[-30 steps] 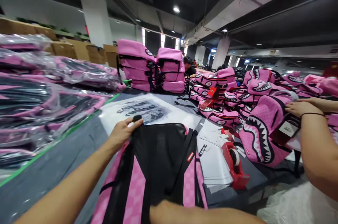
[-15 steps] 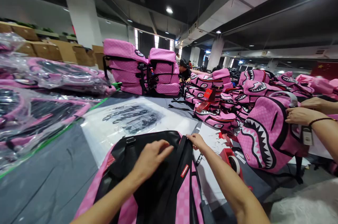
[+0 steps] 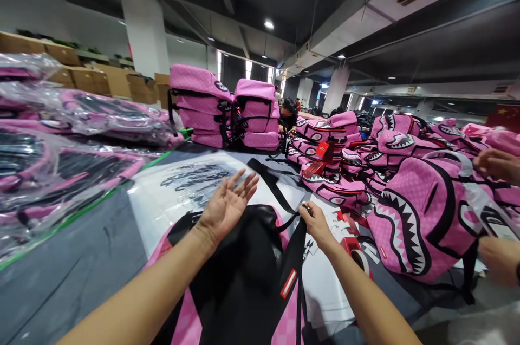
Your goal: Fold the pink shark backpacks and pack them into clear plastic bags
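A pink-and-black backpack (image 3: pixel 244 274) lies in front of me with its black back panel up. My right hand (image 3: pixel 317 223) pinches its black shoulder strap (image 3: pixel 293 258), which bears a red label, near the upper right corner. From that grip a loose black webbing end (image 3: pixel 274 188) stretches up and left across the table. Above the upper part of the panel is my left hand (image 3: pixel 229 201), palm turned up, fingers spread, holding nothing. Beyond it lies a stack of clear plastic bags (image 3: pixel 152 185) with black print.
Plastic-wrapped backpacks (image 3: pixel 109 117) are piled at left, with stacked pink backpacks (image 3: pixel 203 109) behind. A shark-mouth backpack (image 3: pixel 422 209) stands at right beside a co-worker's hands (image 3: pixel 499 166). A red tape dispenser (image 3: pixel 357 255) and papers (image 3: pixel 325 291) lie to my right.
My left hand has risen and turned palm up. My right hand has drawn the strap up and right, and the loose webbing has swung out over the table. The co-worker's hands have moved apart.
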`<state>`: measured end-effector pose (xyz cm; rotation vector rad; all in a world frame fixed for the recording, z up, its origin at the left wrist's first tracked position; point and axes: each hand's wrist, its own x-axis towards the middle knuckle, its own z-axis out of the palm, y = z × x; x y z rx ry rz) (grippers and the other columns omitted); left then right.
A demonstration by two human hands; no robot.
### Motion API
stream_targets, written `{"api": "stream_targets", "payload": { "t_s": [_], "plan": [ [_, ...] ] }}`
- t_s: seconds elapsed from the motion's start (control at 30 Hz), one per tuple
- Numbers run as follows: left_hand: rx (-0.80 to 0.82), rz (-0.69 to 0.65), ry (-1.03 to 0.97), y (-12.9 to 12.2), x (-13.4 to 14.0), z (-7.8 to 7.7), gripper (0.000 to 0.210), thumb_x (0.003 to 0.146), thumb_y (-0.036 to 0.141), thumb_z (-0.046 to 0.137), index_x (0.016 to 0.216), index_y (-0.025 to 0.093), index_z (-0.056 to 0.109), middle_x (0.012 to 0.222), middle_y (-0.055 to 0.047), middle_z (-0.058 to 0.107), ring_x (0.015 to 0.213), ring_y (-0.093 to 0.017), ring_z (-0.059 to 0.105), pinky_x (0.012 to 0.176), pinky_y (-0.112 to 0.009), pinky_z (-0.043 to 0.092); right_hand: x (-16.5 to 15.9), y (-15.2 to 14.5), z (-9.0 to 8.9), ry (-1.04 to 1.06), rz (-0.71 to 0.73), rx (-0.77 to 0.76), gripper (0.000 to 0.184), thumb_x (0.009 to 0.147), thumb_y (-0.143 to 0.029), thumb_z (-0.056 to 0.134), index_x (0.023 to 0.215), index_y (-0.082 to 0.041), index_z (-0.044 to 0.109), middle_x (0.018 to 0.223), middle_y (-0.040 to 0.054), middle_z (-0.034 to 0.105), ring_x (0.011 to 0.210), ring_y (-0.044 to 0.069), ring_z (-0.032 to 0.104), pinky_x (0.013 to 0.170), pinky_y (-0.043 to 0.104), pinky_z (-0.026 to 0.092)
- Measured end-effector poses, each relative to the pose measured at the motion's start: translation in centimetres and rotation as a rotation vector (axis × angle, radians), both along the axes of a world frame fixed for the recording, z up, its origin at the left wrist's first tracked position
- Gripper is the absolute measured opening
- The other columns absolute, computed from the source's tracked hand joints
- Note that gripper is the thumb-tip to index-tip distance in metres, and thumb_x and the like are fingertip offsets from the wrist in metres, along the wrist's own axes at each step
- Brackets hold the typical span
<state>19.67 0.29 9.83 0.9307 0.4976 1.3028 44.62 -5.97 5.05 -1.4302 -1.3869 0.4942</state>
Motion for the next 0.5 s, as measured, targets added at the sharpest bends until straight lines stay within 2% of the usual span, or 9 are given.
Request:
{"api": "stream_targets", "payload": {
  "t_s": [0.07,0.13,0.2,0.23,0.3,0.33,0.4,0.5],
  "plan": [
    [-0.007,0.032,0.126,-0.1,1.1,-1.8,0.031,0.089,0.044,0.053,0.093,0.018,0.069,0.11,-0.015,0.075,0.108,-0.024,0.07,0.097,-0.04,0.055,-0.4,-0.2,0.3,-0.002,0.022,0.029,0.034,0.085,-0.055,0.055,0.076,-0.023,0.05,0.062,-0.0064,0.043,0.059,0.013,0.045,0.054,0.023,0.037],
    [0.032,-0.042,0.312,-1.0,2.8,-4.3,0.024,0.077,0.038,0.068,0.087,0.016,0.073,0.101,-0.015,0.077,0.101,-0.029,0.07,0.096,-0.045,0.054,-0.6,-0.5,0.9,-0.022,0.027,0.058,0.032,0.085,-0.053,0.054,0.075,-0.023,0.05,0.063,-0.0058,0.044,0.059,0.013,0.044,0.054,0.023,0.037],
    [0.215,-0.065,0.547,-2.2,4.5,-6.5,0.025,0.068,0.029,0.076,0.09,0.019,0.076,0.098,-0.012,0.077,0.1,-0.031,0.068,0.097,-0.047,0.051,-1.1,-0.8,1.6,-0.059,0.022,0.084,0.031,0.084,-0.051,0.053,0.073,-0.023,0.049,0.063,-0.0054,0.045,0.059,0.013,0.045,0.055,0.024,0.037],
    [0.344,-0.042,0.686,-2.6,5.2,-7.2,0.024,0.068,0.028,0.076,0.091,0.021,0.076,0.098,-0.009,0.076,0.101,-0.03,0.065,0.097,-0.046,0.049,-1.5,-1.0,1.9,-0.079,0.017,0.101,0.03,0.083,-0.05,0.054,0.072,-0.023,0.048,0.063,-0.0052,0.046,0.059,0.013,0.045,0.055,0.024,0.038],
    [0.576,0.037,0.909,-2.9,6.1,-7.9,0.011,0.079,0.029,0.068,0.086,0.024,0.074,0.096,-0.007,0.074,0.098,-0.027,0.062,0.096,-0.044,0.046,-2.6,-1.6,2.4,-0.115,0.008,0.134,0.027,0.08,-0.047,0.055,0.071,-0.023,0.047,0.062,-0.0049,0.048,0.059,0.013,0.047,0.056,0.025,0.039],
    [0.652,0.068,0.979,-2.7,6.3,-8.0,0.012,0.084,0.028,0.062,0.08,0.023,0.072,0.092,-0.007,0.072,0.095,-0.026,0.06,0.093,-0.043,0.045,-3.4,-1.9,2.7,-0.131,0.008,0.146,0.024,0.079,-0.044,0.057,0.07,-0.023,0.048,0.061,-0.0049,0.049,0.057,0.013,0.048,0.056,0.025,0.039],
    [0.697,0.079,1.023,-2.0,6.4,-7.9,0.02,0.086,0.022,0.057,0.069,0.022,0.066,0.081,-0.007,0.068,0.087,-0.024,0.059,0.089,-0.04,0.045,-5.0,-2.9,3.2,-0.174,0.029,0.164,0.019,0.075,-0.039,0.06,0.07,-0.023,0.051,0.059,-0.0051,0.05,0.054,0.012,0.049,0.053,0.024,0.039],
    [0.725,0.089,1.074,-0.8,6.2,-7.6,0.022,0.084,0.015,0.058,0.063,0.021,0.061,0.07,-0.005,0.063,0.079,-0.023,0.058,0.082,-0.037,0.045,-7.2,-4.8,4.5,-0.195,0.043,0.22,0.015,0.073,-0.035,0.063,0.071,-0.023,0.055,0.057,-0.0053,0.052,0.049,0.011,0.047,0.049,0.023,0.038]
  ]
}}
